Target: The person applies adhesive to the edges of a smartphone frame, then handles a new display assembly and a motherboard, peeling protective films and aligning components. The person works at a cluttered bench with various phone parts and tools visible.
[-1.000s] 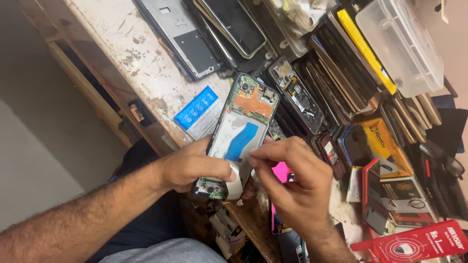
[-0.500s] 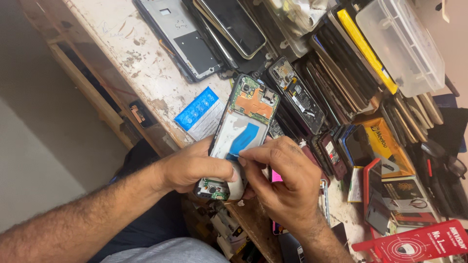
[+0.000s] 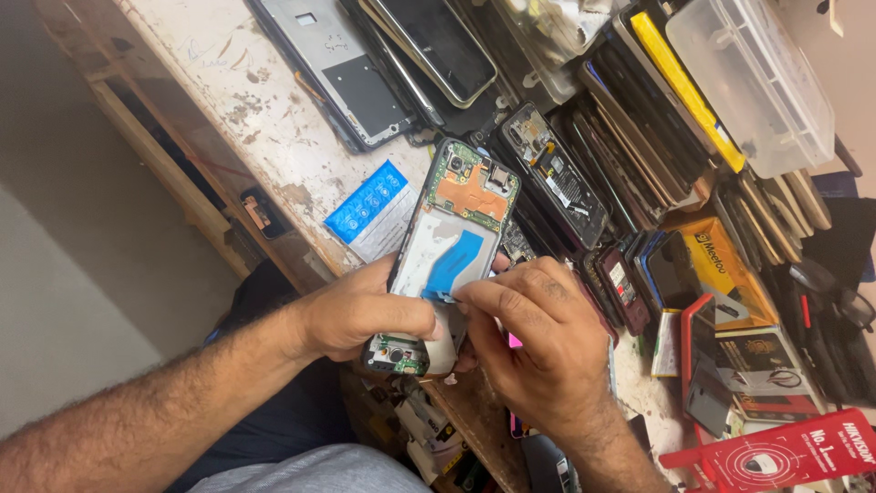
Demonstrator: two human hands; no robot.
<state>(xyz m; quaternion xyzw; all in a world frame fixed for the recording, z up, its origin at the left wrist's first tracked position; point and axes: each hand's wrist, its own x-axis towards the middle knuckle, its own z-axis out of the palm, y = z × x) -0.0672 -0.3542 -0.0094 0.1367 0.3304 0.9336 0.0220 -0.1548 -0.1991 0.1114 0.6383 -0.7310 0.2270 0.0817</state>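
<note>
while the left hand (image 3: pixel 360 315) wraps around the lower end of an opened phone (image 3: pixel 447 251), its fingers curled and pressed against the frame, the right hand (image 3: pixel 538 342) comes in from the other side with its fingers (image 3: pixel 474 294) pinched together on the bottom of a blue strip (image 3: pixel 453 260) in the phone's empty middle bay. the phone lies back side up, tilted across the near edge of the counter (image 3: pixel 246 100), its small green board end held over the person's lap and its orange and green circuit board (image 3: pixel 474 185) pointing away. just beside it on the left sits a blue and white packet (image 3: pixel 374 212), flat on the counter. the counter top is pale, scratched and stained, with a worn wooden edge and a shelf rail below it, and a plain grey floor shows beyond on the left. farther out lie a grey phone frame (image 3: pixel 342 78) and a dark phone screen (image 3: pixel 438 46). to the right, a dense row of phone bodies and screens (image 3: pixel 630 137) stands on edge, with a clear plastic box (image 3: pixel 753 82) resting above them. small boxes in orange (image 3: pixel 721 265) and red (image 3: pixel 785 452) crowd the right side.
</note>
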